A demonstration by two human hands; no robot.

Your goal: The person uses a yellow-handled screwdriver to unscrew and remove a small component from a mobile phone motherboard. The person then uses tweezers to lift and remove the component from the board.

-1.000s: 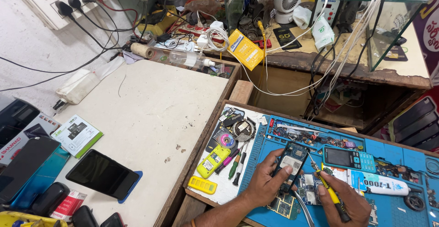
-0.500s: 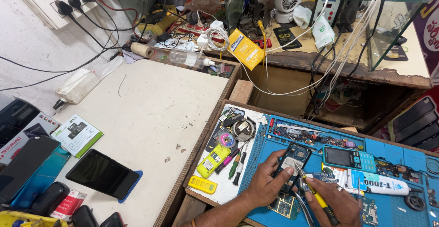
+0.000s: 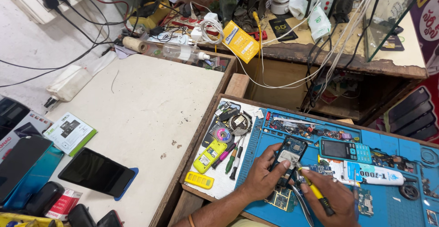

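Left hand [image 3: 263, 179] has its grip clamped on the opened phone [image 3: 289, 156], propped on the blue mat [image 3: 393, 208] on the tabletop. Right hand [image 3: 331, 199] pinches a yellow-handled screwdriver [image 3: 315, 192] — tip at the phone's lower edge (teal keypad phone [image 3: 344, 150] sits just beside).

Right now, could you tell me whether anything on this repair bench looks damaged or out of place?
The phone in the left hand has its back off, insides exposed, while the right hand sets a yellow-handled tool to it. A bare circuit board lies loose on the blue mat. Nothing looks spilled.
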